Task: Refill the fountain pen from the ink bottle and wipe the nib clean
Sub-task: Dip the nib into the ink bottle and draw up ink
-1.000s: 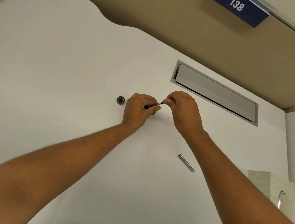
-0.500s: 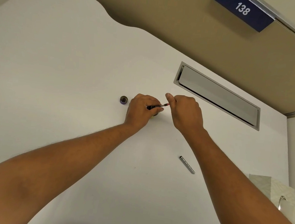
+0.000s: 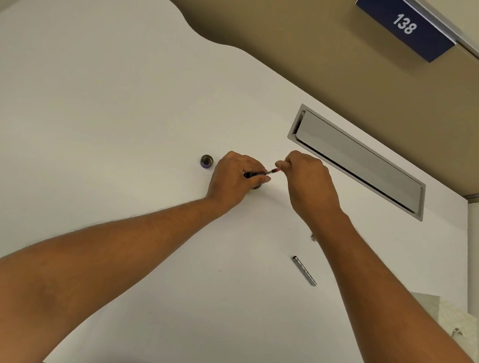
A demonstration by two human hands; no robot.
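Ink may spill: left hand (image 3: pixel 234 178) grips the pen section (image 3: pixel 255 174) over the mostly hidden ink bottle (image 3: pixel 256 186), right hand (image 3: pixel 305 175) pinches the converter end (image 3: pixel 275 170); a careless pull tips it.

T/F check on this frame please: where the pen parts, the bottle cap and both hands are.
1. The left hand holds the dark pen section. True.
2. The silver pen barrel is in the right hand. False: it lies loose on the white desk, nearer the camera.
3. The bottle cap sits left of the left hand. True.
4. The cap is screwed onto the bottle. False: it lies apart on the desk.
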